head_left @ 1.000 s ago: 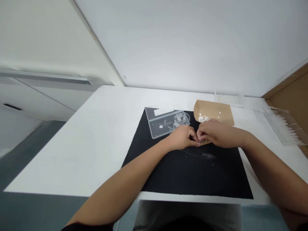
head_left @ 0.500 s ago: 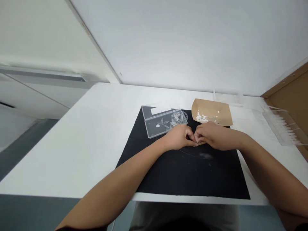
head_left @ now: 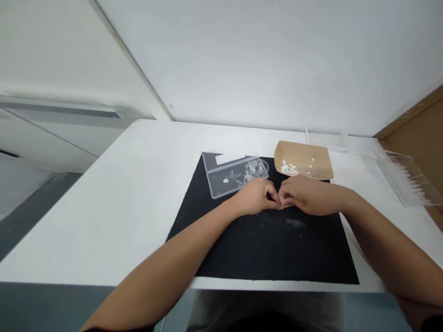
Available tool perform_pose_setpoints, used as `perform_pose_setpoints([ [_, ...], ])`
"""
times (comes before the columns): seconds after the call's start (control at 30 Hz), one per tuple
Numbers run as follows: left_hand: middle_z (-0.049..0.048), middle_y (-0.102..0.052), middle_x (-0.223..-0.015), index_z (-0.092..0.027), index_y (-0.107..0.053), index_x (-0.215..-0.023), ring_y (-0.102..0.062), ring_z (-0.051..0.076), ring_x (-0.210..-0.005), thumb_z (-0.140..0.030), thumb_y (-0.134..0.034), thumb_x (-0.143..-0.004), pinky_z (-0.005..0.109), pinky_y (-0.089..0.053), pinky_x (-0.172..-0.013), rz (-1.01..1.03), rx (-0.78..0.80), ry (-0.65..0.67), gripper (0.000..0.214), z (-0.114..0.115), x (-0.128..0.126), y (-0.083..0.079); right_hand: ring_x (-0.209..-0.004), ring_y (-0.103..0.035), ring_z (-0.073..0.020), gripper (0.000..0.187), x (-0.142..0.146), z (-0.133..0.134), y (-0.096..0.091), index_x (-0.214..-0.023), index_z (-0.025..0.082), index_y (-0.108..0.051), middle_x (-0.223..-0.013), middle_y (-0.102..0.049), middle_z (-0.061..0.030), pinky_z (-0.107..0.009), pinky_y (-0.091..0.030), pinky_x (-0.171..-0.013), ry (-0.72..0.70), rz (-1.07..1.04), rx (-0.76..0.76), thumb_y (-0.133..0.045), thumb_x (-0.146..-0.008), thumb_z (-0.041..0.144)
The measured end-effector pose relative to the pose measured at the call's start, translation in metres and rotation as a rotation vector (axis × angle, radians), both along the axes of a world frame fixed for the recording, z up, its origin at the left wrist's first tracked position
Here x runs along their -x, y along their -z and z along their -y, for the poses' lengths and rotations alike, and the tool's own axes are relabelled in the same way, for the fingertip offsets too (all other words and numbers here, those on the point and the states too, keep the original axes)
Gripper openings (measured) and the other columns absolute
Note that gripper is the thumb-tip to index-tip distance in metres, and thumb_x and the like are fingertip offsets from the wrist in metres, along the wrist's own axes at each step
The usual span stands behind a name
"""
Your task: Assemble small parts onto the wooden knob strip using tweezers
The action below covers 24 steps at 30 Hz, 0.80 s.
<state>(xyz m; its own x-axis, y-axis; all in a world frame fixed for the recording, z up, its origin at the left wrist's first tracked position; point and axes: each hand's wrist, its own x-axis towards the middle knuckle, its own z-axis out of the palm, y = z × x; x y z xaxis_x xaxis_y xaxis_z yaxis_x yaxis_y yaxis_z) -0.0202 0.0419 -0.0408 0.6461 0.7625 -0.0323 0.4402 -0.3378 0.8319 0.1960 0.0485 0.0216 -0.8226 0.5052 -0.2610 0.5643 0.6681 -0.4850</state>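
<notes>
My left hand (head_left: 261, 197) and my right hand (head_left: 298, 194) meet fingertip to fingertip low over the black mat (head_left: 277, 253). Both are closed in a pinch. Whatever lies between the fingertips is too small and too covered to name; a thin tan edge (head_left: 288, 206) shows beneath the right fingers. Just beyond the left hand lies an open clear plastic case (head_left: 221, 186) with several clear leaf-shaped pieces (head_left: 254, 168) and a small white disc (head_left: 226, 180) in it. Behind the right hand, small white bits (head_left: 290, 168) rest on a brown paper piece (head_left: 306, 154).
A white label (head_left: 229, 158) is on the case's lid. On the right of the white table (head_left: 86, 207) stands a clear tray with rows of pointed pieces (head_left: 408, 180). A wall (head_left: 242, 64) closes off the back, and a brown panel (head_left: 425, 124) the right.
The view has shifted very slightly. Both hands keep the same pinch at the same place, and nothing else has visibly moved.
</notes>
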Motion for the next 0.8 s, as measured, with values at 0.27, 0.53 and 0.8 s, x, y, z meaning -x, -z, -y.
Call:
perform_pose_setpoints([
  [0.27,0.0007,-0.075,-0.081,-0.024,-0.087,-0.085,-0.063,0.013,-0.072,-0.026,-0.089,-0.079,0.025,-0.041,-0.067,0.002,0.016,-0.004,0.007,0.0007,0.0003,-0.0014,-0.081,-0.060,-0.0195,0.017,0.0001,-0.0006,0.0004,-0.088,0.020,-0.068,-0.092,-0.071,-0.0050,-0.035,-0.042,-0.080,0.004,0.020,-0.011,-0.054,-0.098,0.018],
  [0.53,0.0008,-0.076,-0.081,-0.023,-0.087,-0.084,-0.064,0.013,-0.071,-0.027,-0.088,-0.079,0.025,-0.042,-0.067,0.007,0.023,0.003,0.007,0.0012,0.0002,-0.0007,-0.080,-0.059,-0.0193,0.018,-0.0006,-0.0006,0.0008,-0.088,0.020,-0.067,-0.092,-0.071,-0.0054,-0.035,-0.041,-0.079,-0.006,-0.011,0.012,-0.053,-0.098,0.018],
  [0.8,0.0010,-0.076,-0.081,-0.022,-0.087,-0.084,-0.065,0.014,-0.072,-0.029,-0.089,-0.079,0.026,-0.042,-0.068,-0.007,0.040,-0.010,0.009,0.0014,-0.0001,-0.0028,-0.082,-0.060,-0.0191,0.017,0.0002,0.0003,-0.0009,-0.087,0.020,-0.066,-0.091,-0.070,-0.0042,-0.036,-0.040,-0.082,-0.011,-0.033,0.008,-0.054,-0.098,0.017],
])
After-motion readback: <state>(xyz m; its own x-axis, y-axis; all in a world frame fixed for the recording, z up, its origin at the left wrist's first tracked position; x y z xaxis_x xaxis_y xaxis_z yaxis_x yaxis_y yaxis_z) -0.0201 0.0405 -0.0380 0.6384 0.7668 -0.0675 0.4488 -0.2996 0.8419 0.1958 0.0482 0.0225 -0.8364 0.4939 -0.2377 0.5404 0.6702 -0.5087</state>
